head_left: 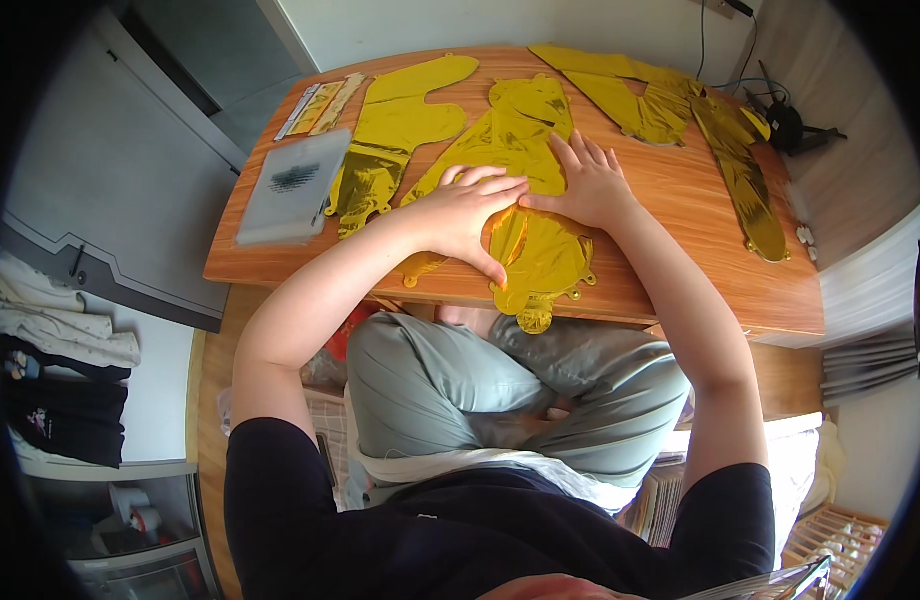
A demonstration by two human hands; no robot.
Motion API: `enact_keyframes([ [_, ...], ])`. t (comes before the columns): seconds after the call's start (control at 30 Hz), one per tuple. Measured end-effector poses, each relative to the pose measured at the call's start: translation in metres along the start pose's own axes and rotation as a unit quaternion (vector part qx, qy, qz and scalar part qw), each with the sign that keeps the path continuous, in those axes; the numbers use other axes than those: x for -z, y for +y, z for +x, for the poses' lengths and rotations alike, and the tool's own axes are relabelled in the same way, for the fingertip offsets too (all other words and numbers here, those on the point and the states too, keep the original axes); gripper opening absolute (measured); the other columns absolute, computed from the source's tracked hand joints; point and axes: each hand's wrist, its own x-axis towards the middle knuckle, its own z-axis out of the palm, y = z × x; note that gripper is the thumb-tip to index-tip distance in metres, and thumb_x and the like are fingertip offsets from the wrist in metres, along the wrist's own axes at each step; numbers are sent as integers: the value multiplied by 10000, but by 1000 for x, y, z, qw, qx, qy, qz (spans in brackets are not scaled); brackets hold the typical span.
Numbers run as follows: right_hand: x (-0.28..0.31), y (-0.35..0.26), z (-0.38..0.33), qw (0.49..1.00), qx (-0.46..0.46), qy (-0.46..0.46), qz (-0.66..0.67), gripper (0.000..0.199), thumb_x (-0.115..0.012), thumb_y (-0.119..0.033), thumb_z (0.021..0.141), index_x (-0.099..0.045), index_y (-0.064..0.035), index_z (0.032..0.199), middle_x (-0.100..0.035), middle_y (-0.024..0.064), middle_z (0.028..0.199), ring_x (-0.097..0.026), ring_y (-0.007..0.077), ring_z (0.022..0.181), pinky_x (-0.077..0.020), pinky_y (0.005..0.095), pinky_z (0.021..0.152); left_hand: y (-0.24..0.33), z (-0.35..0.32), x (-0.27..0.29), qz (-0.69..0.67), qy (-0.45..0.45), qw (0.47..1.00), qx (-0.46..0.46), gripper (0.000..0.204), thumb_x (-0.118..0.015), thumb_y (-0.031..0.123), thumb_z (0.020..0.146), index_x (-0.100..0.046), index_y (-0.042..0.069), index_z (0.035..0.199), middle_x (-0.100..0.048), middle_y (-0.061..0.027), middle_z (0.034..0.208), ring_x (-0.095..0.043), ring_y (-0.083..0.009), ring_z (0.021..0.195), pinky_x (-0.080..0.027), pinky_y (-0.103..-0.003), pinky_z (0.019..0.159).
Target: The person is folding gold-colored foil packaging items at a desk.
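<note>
A flat gold foil balloon [550,265] lies in the middle of the wooden table, creased and shiny, with small tabs along its edge. Its near end hangs slightly over the table's front edge. My left hand [467,215] rests on it with the fingers spread, thumb toward me. On the same foil, a little farther right, my right hand [592,188] lies open, its fingers pointing away from me and its thumb close to the left fingertips. Part of the foil is hidden beneath both hands.
A second gold foil balloon [412,112] lies flat on the left, beside a clear plastic bag [292,185] and some printed strips [320,108]. More gold foil [620,85] stretches along the far right. A black device with antennas [786,124] and cables sits at the right edge.
</note>
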Motion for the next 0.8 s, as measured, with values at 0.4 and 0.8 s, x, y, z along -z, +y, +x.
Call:
enact_keyframes([
  [0.4, -1, 1, 1, 1000, 12, 4, 3, 1273, -601, -938, 690, -244, -177, 1646, -242, 252, 1674, -197, 397, 1571, -145, 532, 1273, -7, 0, 0, -194, -3, 976, 96, 713, -508, 534, 1054, -313, 172, 1636, -346, -148, 1650, -254, -304, 1548, -191, -497, 1242],
  [0.8, -1, 1, -1, 1000, 7, -6, -5, 1316, -555, -981, 667, -226, -171, 1652, -227, 249, 1680, -187, 399, 1573, -137, 528, 1274, 22, -100, 15, 95, 134, 899, 405, 605, -648, 487, 962, -657, 16, 1342, -649, -164, 1119, -566, -347, 1126, -472, -443, 988],
])
